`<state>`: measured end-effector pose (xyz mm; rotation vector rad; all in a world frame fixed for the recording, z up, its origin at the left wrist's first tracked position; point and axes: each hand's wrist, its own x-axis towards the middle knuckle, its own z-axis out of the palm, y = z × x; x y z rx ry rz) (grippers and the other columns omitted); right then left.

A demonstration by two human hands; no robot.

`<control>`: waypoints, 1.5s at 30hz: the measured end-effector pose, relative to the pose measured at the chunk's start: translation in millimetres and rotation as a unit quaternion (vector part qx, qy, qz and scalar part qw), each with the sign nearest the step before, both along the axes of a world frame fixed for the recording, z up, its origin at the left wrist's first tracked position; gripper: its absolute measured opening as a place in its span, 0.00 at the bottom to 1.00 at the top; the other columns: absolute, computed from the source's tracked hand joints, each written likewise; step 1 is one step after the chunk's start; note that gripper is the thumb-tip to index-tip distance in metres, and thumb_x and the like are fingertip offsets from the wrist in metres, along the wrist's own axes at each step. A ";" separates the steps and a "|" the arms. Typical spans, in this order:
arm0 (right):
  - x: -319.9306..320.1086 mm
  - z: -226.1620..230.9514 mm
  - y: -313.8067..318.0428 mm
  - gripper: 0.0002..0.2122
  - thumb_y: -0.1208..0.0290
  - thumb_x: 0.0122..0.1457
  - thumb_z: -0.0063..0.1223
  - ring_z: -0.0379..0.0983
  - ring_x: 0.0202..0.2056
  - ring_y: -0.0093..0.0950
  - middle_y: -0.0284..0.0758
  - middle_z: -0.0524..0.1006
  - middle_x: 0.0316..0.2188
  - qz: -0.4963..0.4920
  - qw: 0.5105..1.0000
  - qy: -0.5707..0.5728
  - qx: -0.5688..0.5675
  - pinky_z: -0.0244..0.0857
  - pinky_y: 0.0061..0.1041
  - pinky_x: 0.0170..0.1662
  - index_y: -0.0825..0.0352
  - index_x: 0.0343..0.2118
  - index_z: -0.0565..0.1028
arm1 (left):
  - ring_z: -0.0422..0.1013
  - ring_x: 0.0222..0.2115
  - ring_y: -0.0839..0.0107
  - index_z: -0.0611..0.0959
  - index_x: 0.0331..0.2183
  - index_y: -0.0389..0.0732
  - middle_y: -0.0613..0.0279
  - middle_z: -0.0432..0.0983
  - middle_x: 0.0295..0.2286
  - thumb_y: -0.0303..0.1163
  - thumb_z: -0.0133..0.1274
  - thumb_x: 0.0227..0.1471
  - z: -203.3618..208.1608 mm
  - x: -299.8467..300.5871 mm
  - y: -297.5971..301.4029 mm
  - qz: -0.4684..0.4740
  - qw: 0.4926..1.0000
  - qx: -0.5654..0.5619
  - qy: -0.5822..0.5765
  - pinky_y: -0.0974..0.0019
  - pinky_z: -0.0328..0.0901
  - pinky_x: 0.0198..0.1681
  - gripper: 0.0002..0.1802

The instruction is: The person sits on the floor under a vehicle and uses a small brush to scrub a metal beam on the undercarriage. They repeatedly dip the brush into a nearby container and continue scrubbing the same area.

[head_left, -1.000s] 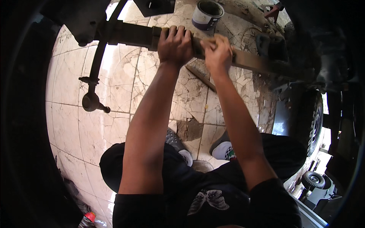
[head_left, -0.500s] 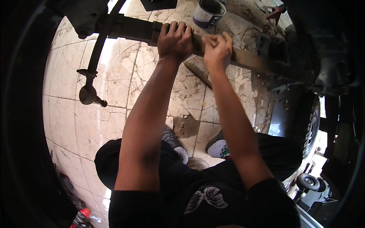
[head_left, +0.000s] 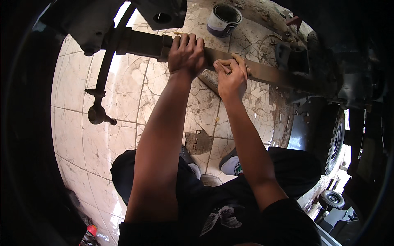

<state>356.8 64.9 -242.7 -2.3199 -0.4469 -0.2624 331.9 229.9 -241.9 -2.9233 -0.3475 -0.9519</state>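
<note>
Head view, looking down past bent knees [head_left: 125, 170]: gripping a long metal bar [head_left: 269, 73] with the left hand [head_left: 186, 58], knuckles up and fingers curled over the far edge, just beside a collar [head_left: 165, 48] at the end of a thicker, darker stretch. Resting at the same bar with the right hand [head_left: 232, 77], near the left but apart from it, thumb drawn in toward bent fingers as if pinching. Cannot tell on what, or how tightly. As for the bar's place: slanting across the upper part of the view, above a cracked tile floor [head_left: 69, 133], from dark plates [head_left: 158, 14] at the left into shadowed machinery [head_left: 353, 76] at the right. Done, by the look of things: bar steadied by the left hand, right hand at its place along it. Surface brown and dull on both sides of the right hand, with no plain border between worked and unworked parts, hence impossible to judge the amount left. Standing apart beyond the bar: an open can [head_left: 219, 28], untouched.
</note>
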 end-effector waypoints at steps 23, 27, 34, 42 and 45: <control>41.7 28.2 11.8 0.09 0.60 0.56 0.72 0.71 0.61 0.36 0.34 0.77 0.57 -0.019 0.996 0.060 -0.060 0.50 0.46 0.73 0.56 0.37 0.86 | 0.68 0.56 0.62 0.79 0.47 0.42 0.55 0.76 0.50 0.46 0.60 0.50 33.4 12.4 0.3 -0.015 0.964 -0.009 0.264 0.54 0.61 0.57 0.25; 39.7 29.6 11.9 0.10 0.59 0.56 0.71 0.73 0.59 0.36 0.33 0.79 0.55 -0.005 0.995 0.056 -0.085 0.54 0.44 0.71 0.56 0.37 0.86 | 0.71 0.47 0.62 0.80 0.43 0.42 0.59 0.75 0.40 0.38 0.56 0.49 19.5 9.4 5.0 -0.027 0.989 0.029 0.145 0.56 0.63 0.51 0.18; 55.0 34.2 7.1 0.12 0.58 0.58 0.70 0.75 0.56 0.36 0.33 0.81 0.52 0.038 0.992 0.080 -0.085 0.53 0.44 0.70 0.59 0.38 0.85 | 0.72 0.49 0.61 0.81 0.46 0.41 0.57 0.77 0.42 0.36 0.54 0.50 22.1 8.9 1.2 -0.019 0.987 0.030 0.157 0.56 0.64 0.53 0.20; 25.3 12.4 -2.4 0.09 0.57 0.55 0.72 0.74 0.56 0.33 0.30 0.82 0.46 0.005 0.998 0.042 -0.052 0.50 0.47 0.72 0.55 0.33 0.86 | 0.71 0.50 0.62 0.80 0.48 0.44 0.59 0.76 0.44 0.38 0.58 0.48 20.3 3.9 2.6 -0.009 0.984 0.033 0.176 0.56 0.63 0.53 0.24; 39.8 24.7 4.2 0.10 0.56 0.56 0.72 0.74 0.56 0.33 0.30 0.83 0.45 0.012 0.996 0.053 -0.072 0.50 0.46 0.72 0.55 0.34 0.86 | 0.71 0.50 0.62 0.80 0.49 0.44 0.59 0.77 0.43 0.38 0.58 0.48 19.9 7.5 6.2 -0.011 0.984 0.040 0.175 0.56 0.63 0.53 0.24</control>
